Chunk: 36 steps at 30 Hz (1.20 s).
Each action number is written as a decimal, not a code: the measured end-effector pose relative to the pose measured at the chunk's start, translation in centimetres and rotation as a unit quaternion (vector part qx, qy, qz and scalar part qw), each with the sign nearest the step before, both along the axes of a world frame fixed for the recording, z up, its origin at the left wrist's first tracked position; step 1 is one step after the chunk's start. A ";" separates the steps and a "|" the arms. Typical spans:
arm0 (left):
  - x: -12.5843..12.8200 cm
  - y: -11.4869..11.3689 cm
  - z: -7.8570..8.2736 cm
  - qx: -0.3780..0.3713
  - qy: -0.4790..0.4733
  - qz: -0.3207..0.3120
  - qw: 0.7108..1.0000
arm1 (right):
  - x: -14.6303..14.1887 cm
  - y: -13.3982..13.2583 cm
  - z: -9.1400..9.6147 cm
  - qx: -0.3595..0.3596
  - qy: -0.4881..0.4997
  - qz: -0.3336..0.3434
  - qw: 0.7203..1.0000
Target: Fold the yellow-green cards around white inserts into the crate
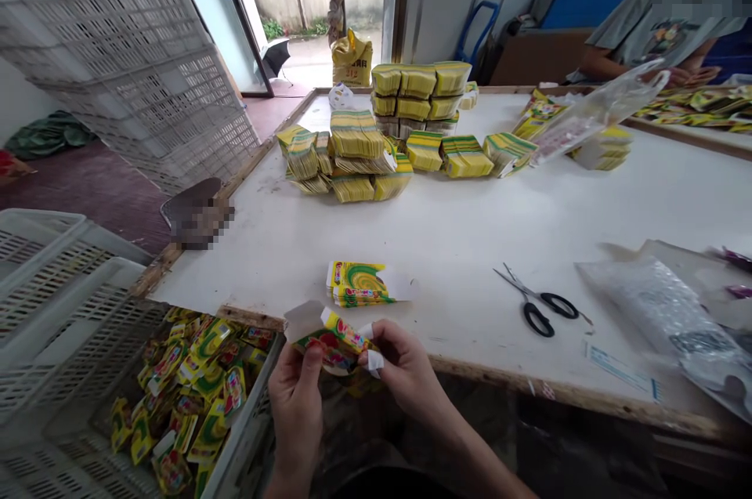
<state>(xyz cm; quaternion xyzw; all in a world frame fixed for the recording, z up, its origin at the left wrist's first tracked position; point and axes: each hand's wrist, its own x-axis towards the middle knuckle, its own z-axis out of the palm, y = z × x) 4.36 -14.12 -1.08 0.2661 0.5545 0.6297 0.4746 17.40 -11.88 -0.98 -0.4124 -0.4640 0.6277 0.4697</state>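
Note:
Between my two hands is a small yellow and green printed carton (338, 342), its grey inner flap raised at the left. My left hand (299, 381) grips its left side, thumb on the printed face. At the right end, the fingers of my right hand (399, 366) pinch the carton; white wrapping covers two fingertips. Just beyond, a short stack of flattened cartons (358, 283) lies on the white table (446, 240). Below and left, a white plastic crate (235, 436) holds many yellow-green cartons (188, 381).
Bundled carton stacks (417, 95) stand at the table's far side. Black-handled scissors (537, 307) lie to the right, near bubble wrap (675, 311). A clear plastic bag (599, 119) rests farther back. White crates (135, 37) are piled at left. Another person (663, 37) works at far right.

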 end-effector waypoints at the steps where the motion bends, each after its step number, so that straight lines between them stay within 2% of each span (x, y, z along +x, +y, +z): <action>1: -0.2 -0.2 -0.1 -0.009 0.015 0.010 1.000 | 0.7 0.2 0.2 0.022 -0.029 -0.010 0.999; 3: -1.0 -0.3 0.1 -0.015 0.025 -0.017 0.999 | 2.2 0.5 0.6 0.097 -0.103 -0.032 0.989; 5: -2.2 -0.1 1.0 -0.005 -0.003 -0.111 0.994 | 3.7 0.8 1.3 0.205 -0.183 -0.028 0.961; 8: -4.3 0.2 2.7 -0.005 -0.049 -0.264 0.963 | 5.6 1.0 2.5 0.363 -0.296 0.038 0.883; 10: -4.7 0.4 3.6 -0.025 0.005 -0.335 0.942 | 6.0 0.9 3.4 0.428 -0.351 0.093 0.827; 12: -4.0 0.4 3.9 -0.043 0.106 -0.395 0.912 | 5.9 0.7 4.1 0.462 -0.378 0.128 0.792; 14: -2.5 0.3 3.6 -0.050 0.165 -0.424 0.889 | 5.5 0.3 4.3 0.481 -0.377 0.129 0.781; 15: -1.6 0.2 3.4 -0.049 0.171 -0.421 0.889 | 5.3 0.2 4.1 0.489 -0.372 0.108 0.782; 17: 0.0 0.1 2.7 -0.049 0.168 -0.381 0.908 | 4.8 -0.3 3.4 0.490 -0.355 0.029 0.796; 19: 0.9 0.0 2.0 -0.064 0.189 -0.313 0.929 | 4.1 -0.9 2.2 0.468 -0.325 -0.069 0.819; 21: 1.2 -0.1 1.6 -0.076 0.229 -0.242 0.940 | 3.2 -1.7 1.0 0.424 -0.283 -0.135 0.850; 25: 0.7 0.0 1.2 -0.057 0.301 -0.154 0.939 | 2.4 -2.4 0.2 0.280 -0.162 -0.129 0.937; 28: 0.2 -0.2 0.7 -0.015 0.374 -0.151 0.915 | 3.4 -1.2 1.2 0.156 -0.091 -0.124 0.976; 31: 0.1 -0.7 -0.2 0.050 0.433 -0.189 0.880 | 4.2 0.4 2.3 0.062 -0.058 -0.050 0.995; 33: 0.2 -1.1 -0.7 0.092 0.455 -0.197 0.864 | 3.8 1.0 2.4 -0.051 0.031 -0.007 0.998; 34: 0.3 -1.3 -0.9 0.108 0.463 -0.189 0.859 | 3.4 1.0 2.2 -0.122 0.093 0.002 0.988; 36: 0.4 -1.6 -1.0 0.125 0.474 -0.173 0.854 | 2.1 0.7 1.5 -0.244 0.208 0.000 0.947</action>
